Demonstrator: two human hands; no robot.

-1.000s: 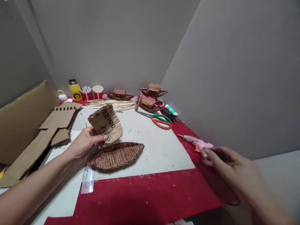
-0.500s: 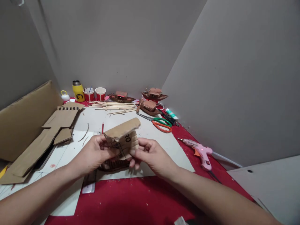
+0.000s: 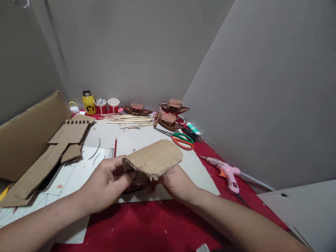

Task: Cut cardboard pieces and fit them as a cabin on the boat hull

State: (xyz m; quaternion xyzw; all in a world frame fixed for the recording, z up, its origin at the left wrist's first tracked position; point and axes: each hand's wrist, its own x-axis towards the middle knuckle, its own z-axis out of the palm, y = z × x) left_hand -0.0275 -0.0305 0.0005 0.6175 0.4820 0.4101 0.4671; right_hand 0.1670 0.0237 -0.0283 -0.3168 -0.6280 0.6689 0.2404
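A curved piece of cardboard (image 3: 154, 157) is held up between both hands over the paper sheet. My left hand (image 3: 111, 183) pinches its left edge between thumb and fingers. Beneath its right side, my right hand (image 3: 177, 182) is closed at the edge, its fingertips mostly hidden by the cardboard. Below the piece, part of a dark brown model boat hull (image 3: 133, 190) shows; the hands and cardboard cover most of it. A red pencil (image 3: 115, 147) and a clear ruler (image 3: 109, 153) lie just beyond my left hand.
Scissors (image 3: 181, 139), thin wooden sticks (image 3: 128, 119) and several brown model boats (image 3: 168, 120) are further back. A pink glue gun (image 3: 228, 173) lies right. Cut cardboard (image 3: 61, 141) is left. Paper cups (image 3: 113, 105) and a yellow bottle (image 3: 88, 103) stand at the back.
The cardboard has been turned so its plain outer face points up, and it has shifted right and slightly lower. The printed inner side no longer shows. My right hand has gone beneath it.
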